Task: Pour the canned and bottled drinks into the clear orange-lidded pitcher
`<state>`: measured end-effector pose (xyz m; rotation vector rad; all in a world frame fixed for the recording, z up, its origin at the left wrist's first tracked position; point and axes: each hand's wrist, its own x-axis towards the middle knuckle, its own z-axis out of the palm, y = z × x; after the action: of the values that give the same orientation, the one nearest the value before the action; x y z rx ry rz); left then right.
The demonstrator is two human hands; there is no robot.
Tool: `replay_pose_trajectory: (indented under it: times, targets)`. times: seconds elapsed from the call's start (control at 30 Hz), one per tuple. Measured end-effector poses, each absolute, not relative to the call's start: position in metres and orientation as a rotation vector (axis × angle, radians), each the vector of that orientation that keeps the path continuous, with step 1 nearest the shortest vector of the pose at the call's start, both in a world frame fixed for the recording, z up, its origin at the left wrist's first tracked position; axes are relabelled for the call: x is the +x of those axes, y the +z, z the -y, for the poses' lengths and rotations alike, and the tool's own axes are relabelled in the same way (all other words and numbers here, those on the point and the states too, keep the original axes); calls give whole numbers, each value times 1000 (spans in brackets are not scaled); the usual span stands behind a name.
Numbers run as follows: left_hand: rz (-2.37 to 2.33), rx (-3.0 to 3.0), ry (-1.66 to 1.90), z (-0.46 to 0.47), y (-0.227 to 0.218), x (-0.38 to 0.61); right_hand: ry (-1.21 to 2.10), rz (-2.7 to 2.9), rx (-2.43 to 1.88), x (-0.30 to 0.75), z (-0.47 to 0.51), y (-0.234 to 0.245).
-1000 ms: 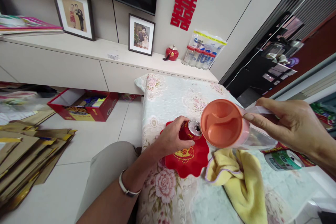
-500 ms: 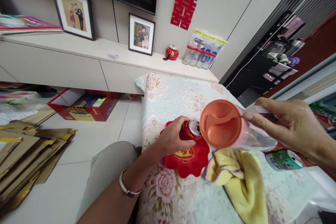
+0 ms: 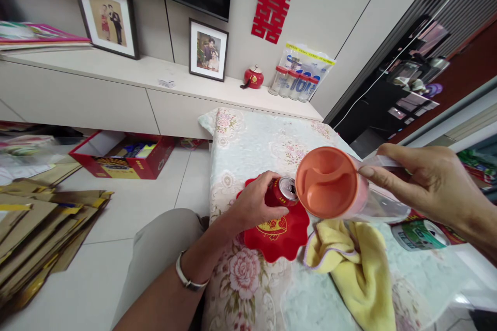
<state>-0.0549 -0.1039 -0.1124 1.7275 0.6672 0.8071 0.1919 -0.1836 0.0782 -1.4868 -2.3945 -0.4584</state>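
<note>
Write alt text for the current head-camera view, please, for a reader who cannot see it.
A person's left hand holds a red drink can at a scalloped red dish, while the right hand holds an orange-topped clear pitcher beside the can. A yellow cloth lies on the floral tablecloth, near a green can; two framed photographs stand on the cabinet behind.

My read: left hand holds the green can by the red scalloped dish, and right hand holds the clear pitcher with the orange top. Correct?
One slip: the head view shows the left hand holding a red can, not the green can. It is by the red scalloped dish, and the right hand holds the clear pitcher with the orange top.
</note>
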Motion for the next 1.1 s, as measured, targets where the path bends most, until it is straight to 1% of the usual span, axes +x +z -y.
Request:
replay_pose_trajectory:
  times: [1.1]
  targets:
    - [-651, 1709, 790, 102, -115, -54, -413, 2390, -1529, 194, 183, 77]
